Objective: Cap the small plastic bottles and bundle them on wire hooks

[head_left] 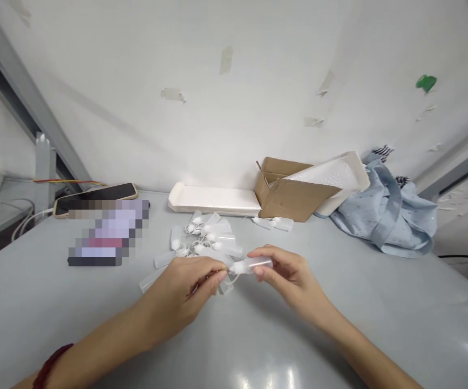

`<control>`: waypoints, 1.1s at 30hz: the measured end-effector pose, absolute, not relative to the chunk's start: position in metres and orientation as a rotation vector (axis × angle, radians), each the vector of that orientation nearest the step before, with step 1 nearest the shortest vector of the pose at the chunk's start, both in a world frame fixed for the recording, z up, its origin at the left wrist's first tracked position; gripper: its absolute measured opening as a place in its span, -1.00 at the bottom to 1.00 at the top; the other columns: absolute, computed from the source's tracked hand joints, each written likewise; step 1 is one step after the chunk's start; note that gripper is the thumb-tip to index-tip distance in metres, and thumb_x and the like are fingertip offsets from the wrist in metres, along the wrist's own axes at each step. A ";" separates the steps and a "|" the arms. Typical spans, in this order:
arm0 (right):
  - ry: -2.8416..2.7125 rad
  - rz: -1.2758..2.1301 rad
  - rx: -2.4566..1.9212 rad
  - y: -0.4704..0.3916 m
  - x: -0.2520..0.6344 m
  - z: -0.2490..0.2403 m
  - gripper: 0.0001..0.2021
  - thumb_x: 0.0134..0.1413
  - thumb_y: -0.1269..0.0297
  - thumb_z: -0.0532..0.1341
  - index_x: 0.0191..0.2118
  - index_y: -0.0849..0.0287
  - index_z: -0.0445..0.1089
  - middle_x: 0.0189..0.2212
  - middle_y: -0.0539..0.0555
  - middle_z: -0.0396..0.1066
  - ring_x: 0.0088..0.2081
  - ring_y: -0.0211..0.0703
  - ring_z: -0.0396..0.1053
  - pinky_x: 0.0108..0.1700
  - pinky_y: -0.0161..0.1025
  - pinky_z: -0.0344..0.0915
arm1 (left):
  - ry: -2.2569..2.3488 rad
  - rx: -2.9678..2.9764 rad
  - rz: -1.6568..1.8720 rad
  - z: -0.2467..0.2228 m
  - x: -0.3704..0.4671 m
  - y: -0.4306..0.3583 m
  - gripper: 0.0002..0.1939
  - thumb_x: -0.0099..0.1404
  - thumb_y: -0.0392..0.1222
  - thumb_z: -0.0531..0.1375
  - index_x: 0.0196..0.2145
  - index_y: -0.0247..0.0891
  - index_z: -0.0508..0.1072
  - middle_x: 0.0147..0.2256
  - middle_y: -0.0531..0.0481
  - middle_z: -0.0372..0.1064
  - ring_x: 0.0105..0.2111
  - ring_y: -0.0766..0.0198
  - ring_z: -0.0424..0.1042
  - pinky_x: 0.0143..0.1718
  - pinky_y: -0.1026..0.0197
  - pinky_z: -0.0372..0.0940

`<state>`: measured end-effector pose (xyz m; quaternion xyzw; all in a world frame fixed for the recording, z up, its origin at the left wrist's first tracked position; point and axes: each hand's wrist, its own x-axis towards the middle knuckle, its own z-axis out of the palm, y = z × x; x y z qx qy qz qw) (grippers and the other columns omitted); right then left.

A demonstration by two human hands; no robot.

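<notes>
My right hand point(288, 273) grips a small clear plastic bottle point(253, 264) between thumb and fingers, lying sideways with its white top pointing left. The fingertips of my left hand point(195, 286) are pinched together at the tip of that top; whatever small part they hold is too small to make out. A thin white strap curves below the bottle's neck. Behind and partly under my left hand lies a loose pile of similar bottles point(226, 247) with white tops and straps. Two more bottles point(283, 223) lie apart, in front of the cardboard box.
Against the wall stand a white tray point(217, 199) and an open cardboard box point(304, 199) with white packing in it. A light blue cloth bag point(387, 210) sits at the right. At the left are a phone point(96, 200) with a cable and a pixelated device point(110, 235).
</notes>
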<state>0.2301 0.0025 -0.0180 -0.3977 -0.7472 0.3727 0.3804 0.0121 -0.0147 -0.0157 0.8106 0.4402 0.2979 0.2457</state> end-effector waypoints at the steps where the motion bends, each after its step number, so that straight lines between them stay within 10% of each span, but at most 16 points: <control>1: -1.870 0.995 -1.013 0.002 0.229 -0.018 -0.82 0.12 0.24 0.19 -0.19 0.16 0.43 -0.39 0.04 0.42 -0.42 -0.25 0.36 -0.40 -0.32 0.33 | 1.210 2.214 0.826 -0.016 0.012 -0.015 -0.77 0.31 -0.23 0.01 -0.33 -0.23 0.46 -0.57 0.11 0.36 -0.61 0.37 0.23 -0.52 0.33 0.13; 33: -1.947 1.065 -1.042 -0.002 0.223 -0.018 -0.80 0.14 0.22 0.15 -0.28 0.20 0.46 -0.57 -0.02 0.31 -0.55 -0.32 0.16 -0.51 -0.35 0.11 | 1.158 2.184 0.796 -0.019 0.014 -0.020 -0.76 0.32 -0.29 -0.04 -0.42 -0.28 0.38 -0.56 0.09 0.27 -0.59 0.37 0.17 -0.50 0.31 0.11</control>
